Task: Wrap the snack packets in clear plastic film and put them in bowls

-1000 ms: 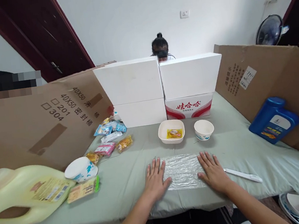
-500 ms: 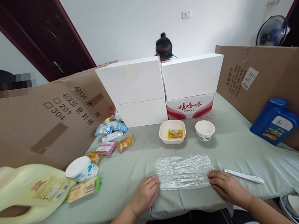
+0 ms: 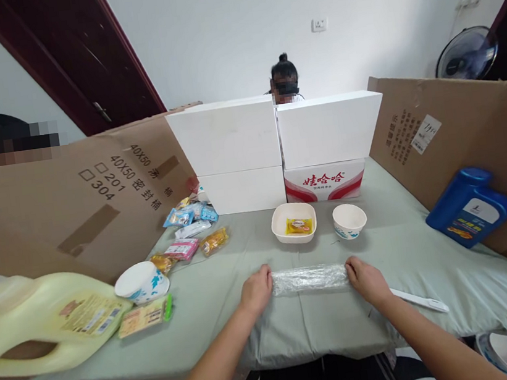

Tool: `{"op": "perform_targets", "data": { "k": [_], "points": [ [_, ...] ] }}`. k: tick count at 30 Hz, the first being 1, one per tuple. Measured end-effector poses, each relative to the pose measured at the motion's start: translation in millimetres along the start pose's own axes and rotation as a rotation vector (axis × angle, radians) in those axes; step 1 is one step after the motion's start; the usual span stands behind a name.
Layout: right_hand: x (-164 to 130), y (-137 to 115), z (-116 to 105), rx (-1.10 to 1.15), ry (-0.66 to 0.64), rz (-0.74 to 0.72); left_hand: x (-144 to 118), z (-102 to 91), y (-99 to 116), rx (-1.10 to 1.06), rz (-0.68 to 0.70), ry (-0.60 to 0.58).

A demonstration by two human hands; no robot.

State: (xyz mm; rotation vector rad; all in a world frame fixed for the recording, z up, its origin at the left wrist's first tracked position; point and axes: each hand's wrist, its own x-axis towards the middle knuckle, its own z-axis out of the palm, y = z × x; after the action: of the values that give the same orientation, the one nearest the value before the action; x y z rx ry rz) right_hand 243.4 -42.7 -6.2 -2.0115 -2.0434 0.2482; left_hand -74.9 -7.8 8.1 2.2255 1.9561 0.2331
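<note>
A folded strip of clear, crinkled plastic wrap [image 3: 309, 278] lies across the cloth in front of me. My left hand [image 3: 258, 289] pinches its left end, fingers closed. At the right end my right hand [image 3: 365, 278] grips it the same way. Beyond the strip stands a cream square bowl [image 3: 279, 234] holding a yellow packet [image 3: 299, 226]. To its right is a white paper bowl [image 3: 349, 218] with a blue pattern. A white plastic handle-like strip [image 3: 422, 301] lies beside my right forearm, which covers part of it.
White boxes [image 3: 232, 136] stack at the back between cardboard panels [image 3: 72, 201]. Left are a pale yellow jug [image 3: 39, 305], a tilted paper bowl [image 3: 140, 283], a flat packet [image 3: 144, 316] and several snack packets [image 3: 181, 249]. A blue bottle [image 3: 468, 206] leans right. A person [image 3: 284, 77] is behind the boxes.
Both hands have moved forward, away from me. The plastic wrap's near edge has been folded over, so the sheet is now a narrower strip. My fingers have closed on its ends.
</note>
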Motion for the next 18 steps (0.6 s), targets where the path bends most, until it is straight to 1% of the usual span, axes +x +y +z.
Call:
{"op": "perform_targets", "data": {
  "k": [3,6,10,12,14,15,17,18],
  "points": [
    [11.7,-7.0,9.5,-0.090,-0.001,0.050,6.1,7.5,8.5,0.052,-0.018,0.008],
    [12.2,-9.7,15.0,-0.157,0.003,0.074,4.8,12.8,10.8,0.098,-0.019,0.016],
    [9.6,-9.7,9.5,-0.207,0.024,0.074,0.9,7.0,13.8,0.139,-0.015,0.057],
    [8.2,-13.6,2.8,-0.219,0.058,0.044,-3.4,2.1,22.2,0.142,0.010,0.110],
    [5.7,-23.5,-1.5,-0.220,0.102,-0.008,-9.4,2.1,37.5,0.102,0.085,0.191],
    [4.0,-30.5,-1.4,-0.208,0.122,-0.063,-12.6,5.0,47.0,0.068,0.135,0.228],
    [0.4,-45.9,4.2,-0.163,0.132,-0.237,-17.8,16.2,65.8,0.003,0.226,0.255],
    [-1.1,-52.4,9.2,-0.138,0.114,-0.340,-19.5,23.6,73.2,-0.013,0.248,0.233]
  ]
}}
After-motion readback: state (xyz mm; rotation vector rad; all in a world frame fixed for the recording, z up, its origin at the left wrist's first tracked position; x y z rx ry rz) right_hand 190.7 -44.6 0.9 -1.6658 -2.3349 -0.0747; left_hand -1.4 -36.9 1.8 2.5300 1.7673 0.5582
